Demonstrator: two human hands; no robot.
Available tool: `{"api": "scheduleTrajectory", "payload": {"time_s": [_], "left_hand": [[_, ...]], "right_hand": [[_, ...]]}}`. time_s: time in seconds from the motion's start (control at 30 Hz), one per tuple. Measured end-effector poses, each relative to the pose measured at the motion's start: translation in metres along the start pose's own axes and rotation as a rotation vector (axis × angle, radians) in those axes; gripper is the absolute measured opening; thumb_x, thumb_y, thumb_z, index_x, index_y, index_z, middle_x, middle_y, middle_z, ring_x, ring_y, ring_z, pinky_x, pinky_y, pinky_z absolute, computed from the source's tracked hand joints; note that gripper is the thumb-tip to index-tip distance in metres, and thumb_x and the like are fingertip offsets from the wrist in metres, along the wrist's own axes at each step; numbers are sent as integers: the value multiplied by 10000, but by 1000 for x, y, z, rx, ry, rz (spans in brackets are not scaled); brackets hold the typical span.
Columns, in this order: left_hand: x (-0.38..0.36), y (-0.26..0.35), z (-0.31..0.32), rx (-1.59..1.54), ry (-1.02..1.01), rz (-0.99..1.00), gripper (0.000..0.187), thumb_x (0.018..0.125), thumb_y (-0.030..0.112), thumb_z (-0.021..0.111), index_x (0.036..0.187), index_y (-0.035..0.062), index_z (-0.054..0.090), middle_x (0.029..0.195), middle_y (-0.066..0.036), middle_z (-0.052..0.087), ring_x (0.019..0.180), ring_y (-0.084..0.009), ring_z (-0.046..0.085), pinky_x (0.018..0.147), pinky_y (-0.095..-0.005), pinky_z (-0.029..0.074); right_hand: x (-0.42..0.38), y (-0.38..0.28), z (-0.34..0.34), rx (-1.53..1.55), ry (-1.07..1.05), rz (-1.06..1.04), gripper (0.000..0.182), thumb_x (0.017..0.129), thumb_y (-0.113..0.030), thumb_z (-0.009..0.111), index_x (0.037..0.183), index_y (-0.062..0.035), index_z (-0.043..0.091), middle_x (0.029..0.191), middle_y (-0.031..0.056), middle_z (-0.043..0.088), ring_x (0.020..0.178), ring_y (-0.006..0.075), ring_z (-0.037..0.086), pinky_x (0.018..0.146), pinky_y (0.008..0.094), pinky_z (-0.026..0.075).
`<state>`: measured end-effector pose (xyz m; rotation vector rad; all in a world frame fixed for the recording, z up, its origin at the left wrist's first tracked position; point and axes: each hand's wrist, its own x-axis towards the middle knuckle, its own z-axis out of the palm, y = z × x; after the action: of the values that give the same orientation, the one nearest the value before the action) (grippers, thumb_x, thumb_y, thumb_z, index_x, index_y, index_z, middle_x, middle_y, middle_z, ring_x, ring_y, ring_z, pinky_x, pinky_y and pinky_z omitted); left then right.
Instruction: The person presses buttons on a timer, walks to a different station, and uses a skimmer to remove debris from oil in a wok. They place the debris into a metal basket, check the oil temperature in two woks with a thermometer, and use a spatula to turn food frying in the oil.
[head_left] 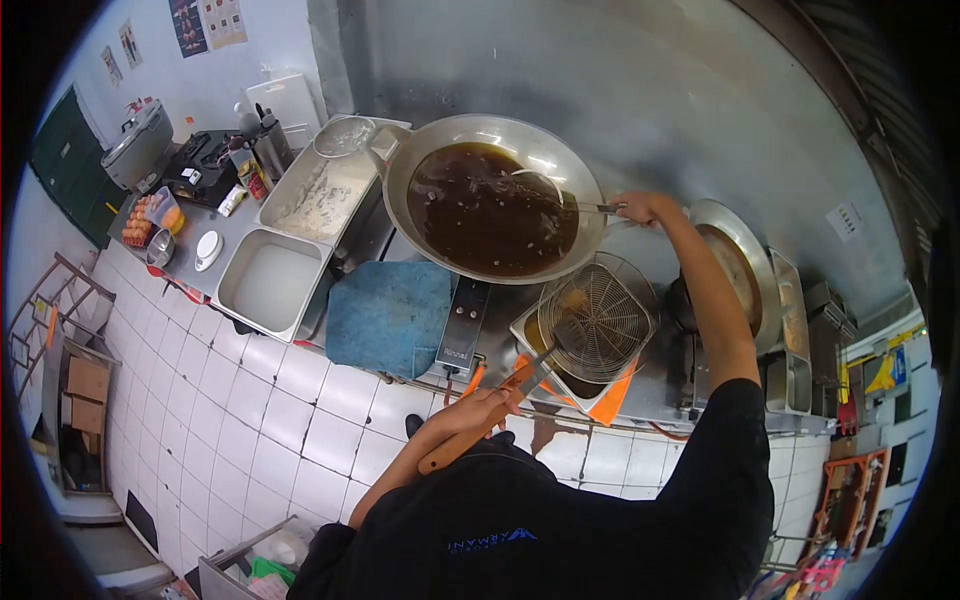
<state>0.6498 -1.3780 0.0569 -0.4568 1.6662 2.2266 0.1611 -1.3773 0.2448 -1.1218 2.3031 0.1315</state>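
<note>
From up here I see my left hand (478,410) clenched around the wooden handle of a wire skimmer (592,318), whose round mesh head rests over a square tray (548,362) on the tabletop (640,385). The handle runs down toward my body, and its lower end is partly covered by my forearm. My right hand (640,207) is stretched out to the rim of the big wok (497,205), fingers closed on the metal handle of a ladle (545,185) whose bowl sits in the dark oil; I can't make out how deep it goes. Small pale bits float in the oil, too small to identify. A blue cloth (390,315) lies just beside the wok. A second wok (738,262) is half hidden behind my right arm. Steel trays (272,280) stand further left.
</note>
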Motion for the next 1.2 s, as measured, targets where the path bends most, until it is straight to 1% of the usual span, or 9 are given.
{"api": "scheduleTrajectory", "payload": {"time_s": [0.03, 0.07, 0.13, 0.33, 0.77, 0.97, 1.03, 1.1, 1.2], "left_hand": [[-3, 3, 3, 4, -4, -5, 519, 1063, 399, 272, 1070, 21, 628, 910, -114, 617, 740, -147, 612, 572, -269, 527], [-5, 8, 5, -10, 17, 28, 512, 1064, 396, 279, 1063, 19, 625, 947, -115, 612, 754, -146, 615, 573, -272, 532], [-6, 11, 6, -22, 38, 64, 504, 1065, 392, 285, 1056, 17, 623, 983, -115, 607, 769, -145, 618, 573, -275, 538], [-2, 3, 3, -2, 18, 64, 500, 1066, 396, 295, 1054, 16, 621, 977, -104, 597, 774, -143, 616, 565, -274, 539], [-6, 9, 3, -42, 21, 41, 492, 1071, 375, 296, 1042, 15, 631, 905, -95, 579, 715, -146, 590, 548, -267, 519], [-5, 12, -1, -58, 26, 0, 478, 1074, 370, 296, 1038, 27, 627, 843, -96, 584, 656, -148, 569, 540, -263, 494], [-7, 15, -4, -40, 14, -42, 475, 1075, 370, 297, 1037, 31, 627, 813, -94, 584, 634, -146, 562, 535, -261, 486], [-10, 21, -3, -52, -1, -36, 469, 1077, 368, 282, 1021, 36, 610, 801, -104, 593, 609, -150, 560, 554, -264, 487], [-11, 27, 0, -57, 36, -69, 474, 1077, 366, 274, 1011, 38, 609, 771, -98, 593, 561, -153, 543, 551, -266, 483]], "right_hand": [[-2, 1, -4, 90, -200, 130, 357, 1021, -225, 485, 1376, -253, 477, 661, 10, 496, 557, 126, 461, 455, 296, 372], [-5, 1, -4, 94, -198, 131, 357, 1021, -225, 485, 1376, -253, 477, 661, 10, 496, 557, 126, 461, 455, 296, 372], [-12, -1, -5, 264, -416, 192, 350, 1025, -258, 500, 1375, -271, 488, 629, -66, 353, 506, 63, 290, 435, 239, 254], [-41, 1, -5, 484, -675, 90, 347, 1030, -200, 490, 1378, -196, 492, 602, -109, 285, 480, 23, 223, 383, 201, 162], [-116, 43, 52, 950, -511, -46, 294, 1036, -267, 498, 1291, -129, 549, 590, -96, 263, 441, 10, 200, 353, 201, 136], [-215, 43, 113, 1205, -151, -20, 275, 1037, -280, 489, 1250, -123, 563, 587, -87, 286, 418, 9, 216, 351, 204, 137], [-248, 37, 144, 1202, 169, 111, 265, 1029, -274, 499, 1226, -110, 566, 592, -86, 315, 415, 17, 245, 355, 198, 158], [-275, 39, 184, 1065, 434, 81, 254, 998, -167, 512, 1233, -105, 585, 625, -74, 412, 486, 28, 322, 428, 217, 245], [-296, 33, 263, 611, 886, 3, 389, 983, -99, 507, 1370, -122, 537, 650, 39, 542, 543, 114, 450, 526, 260, 378]]}}
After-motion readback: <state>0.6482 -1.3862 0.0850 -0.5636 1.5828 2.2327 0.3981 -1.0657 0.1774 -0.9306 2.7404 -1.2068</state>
